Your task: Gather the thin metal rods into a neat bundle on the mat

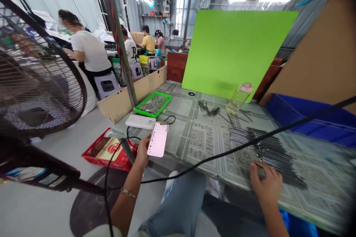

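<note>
Green plastic rims one shallow tray (145, 113) at the left edge of the worktop (180, 107); it holds a heap of thin metal pieces (154, 103), too tangled to count. Lower, off the near-left corner, is one red basket (105, 162) with packaging in it.

Beside the tray lies one white case (139, 121), and just in front of it one phone (157, 141) with its screen lit, at the near-left corner. The left hand (143, 152) is closed around the phone's side.

Farther right come one black ring (189, 94) near the far edge, one loose scatter of dark thin pieces (213, 112) — crossing each other, no sure count — and one clear bottle (236, 102) before the single green board (233, 48) along the far edge.

Toward the right half of the near edge, dark slim rods (274, 155) lie side by side in two adjoining groups, dozens by the look of them but too close-set to count. The right hand (267, 183) is by their near ends, thumb apart from loosely bent fingers, apparently with nothing in its grasp; whether it touches a rod I cannot tell. One blue bin (294, 116) stands at the far-right corner.

As for progress, the rods look already laid straight, while the scatter by the bottle remains unaligned — and neither hand seems to be working either lot.
</note>
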`<state>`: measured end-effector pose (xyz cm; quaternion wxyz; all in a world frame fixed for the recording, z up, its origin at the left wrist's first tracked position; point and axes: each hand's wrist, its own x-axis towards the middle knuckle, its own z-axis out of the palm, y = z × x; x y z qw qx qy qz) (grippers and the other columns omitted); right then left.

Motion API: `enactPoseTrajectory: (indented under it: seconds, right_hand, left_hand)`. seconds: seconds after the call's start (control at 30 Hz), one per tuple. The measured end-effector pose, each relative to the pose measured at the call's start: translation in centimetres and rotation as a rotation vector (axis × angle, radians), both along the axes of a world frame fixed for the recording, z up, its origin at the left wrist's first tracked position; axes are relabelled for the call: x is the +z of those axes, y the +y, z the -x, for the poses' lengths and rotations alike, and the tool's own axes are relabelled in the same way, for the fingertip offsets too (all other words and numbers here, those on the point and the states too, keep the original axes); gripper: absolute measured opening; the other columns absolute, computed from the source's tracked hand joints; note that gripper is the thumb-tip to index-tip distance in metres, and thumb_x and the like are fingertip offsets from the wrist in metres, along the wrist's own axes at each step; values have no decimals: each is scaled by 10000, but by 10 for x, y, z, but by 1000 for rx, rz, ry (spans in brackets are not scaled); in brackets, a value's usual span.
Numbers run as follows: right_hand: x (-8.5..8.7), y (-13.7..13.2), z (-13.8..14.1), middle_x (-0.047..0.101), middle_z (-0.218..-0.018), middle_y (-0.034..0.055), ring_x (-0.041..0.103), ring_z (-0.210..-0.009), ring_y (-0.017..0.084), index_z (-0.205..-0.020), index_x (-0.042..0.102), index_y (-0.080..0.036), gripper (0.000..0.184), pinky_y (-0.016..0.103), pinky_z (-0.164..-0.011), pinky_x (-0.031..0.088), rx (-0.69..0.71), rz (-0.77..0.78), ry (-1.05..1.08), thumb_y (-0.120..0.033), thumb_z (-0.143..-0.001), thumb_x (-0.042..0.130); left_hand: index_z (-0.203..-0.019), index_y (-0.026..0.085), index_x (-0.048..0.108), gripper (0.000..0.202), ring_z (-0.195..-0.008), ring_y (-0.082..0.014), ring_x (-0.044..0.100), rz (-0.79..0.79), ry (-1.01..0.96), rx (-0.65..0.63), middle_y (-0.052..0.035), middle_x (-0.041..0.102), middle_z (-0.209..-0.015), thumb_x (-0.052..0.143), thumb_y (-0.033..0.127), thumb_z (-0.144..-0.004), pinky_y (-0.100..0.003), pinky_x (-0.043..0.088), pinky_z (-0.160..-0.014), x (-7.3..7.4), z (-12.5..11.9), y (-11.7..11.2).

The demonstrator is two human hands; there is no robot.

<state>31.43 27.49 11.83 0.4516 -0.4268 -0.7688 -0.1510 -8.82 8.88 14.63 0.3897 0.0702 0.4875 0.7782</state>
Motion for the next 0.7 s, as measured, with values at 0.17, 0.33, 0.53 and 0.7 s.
enactPoseTrajectory:
  seconds: [0.17, 0.33, 0.53, 0.7]
  right_hand:
    - [2, 1, -1, 701, -820, 88, 635, -800, 233, -799, 650, -159, 401, 352, -746, 397, -1, -13, -18, -484, -909, 441]
    - [4, -1, 2, 702, -810, 98, 641, -797, 241, -785, 645, -154, 410, 357, -739, 403, 5, -27, -41, -486, -908, 439]
    - [1, 1, 0, 707, -823, 109, 640, -804, 258, -769, 637, -166, 495, 374, -739, 406, -39, 50, -44, -562, -902, 372]
    - [3, -1, 2, 703, -828, 118, 635, -814, 263, -759, 633, -174, 529, 386, -756, 412, -57, 100, -32, -605, -885, 352]
  left_hand:
    - [-1012, 148, 622, 500, -876, -245, 683, -142, -112, -55, -37, 724, -895, 544, 151, -519, -319, 557, -681, 5, -11, -5]
    - [-1033, 180, 596, 538, -929, -244, 669, -184, -136, -65, -24, 719, -940, 557, 98, -503, -332, 562, -725, 1, -11, -9]
    - [-1019, 176, 597, 526, -862, -221, 674, -225, -150, -63, -23, 712, -935, 570, 121, -496, -294, 553, -675, -2, -12, -7]
    - [-967, 174, 586, 437, -672, -180, 667, -200, -171, -72, 0, 702, -808, 595, 163, -531, -252, 513, -551, -3, -8, -6]
